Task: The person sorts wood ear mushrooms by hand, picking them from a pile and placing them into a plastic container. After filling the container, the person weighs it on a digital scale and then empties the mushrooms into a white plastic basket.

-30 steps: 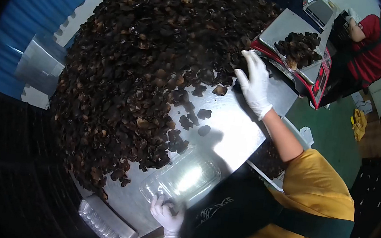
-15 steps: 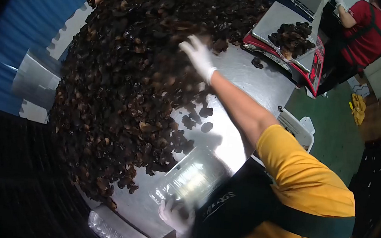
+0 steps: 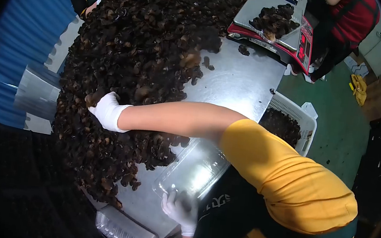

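Note:
A large heap of dark brown wood ear mushrooms (image 3: 137, 53) covers much of the metal table (image 3: 232, 72). My right hand (image 3: 109, 112), in a white glove, reaches across into the left part of the heap. Its fingers curl around some mushrooms, and their tips are partly hidden among the pieces. At the table's near edge lies a clear plastic tray (image 3: 199, 166), with nothing in it. My left hand (image 3: 180, 209), also gloved in white, grips the tray's lower corner. My right forearm and sleeve pass over the tray's upper end.
A red scale (image 3: 268, 43) with mushrooms on its plate stands at the far right. Below the table edge sits a white basket (image 3: 308, 122) holding dark pieces. Stacked clear trays (image 3: 125, 230) lie at the bottom corner. Two other people stand beyond the table. A translucent bucket (image 3: 38, 91) is at left.
My right hand has swept left and nearer from the heap's right side into its left part, and its fingers have curled. My left hand stays on the tray. The view has shifted slightly.

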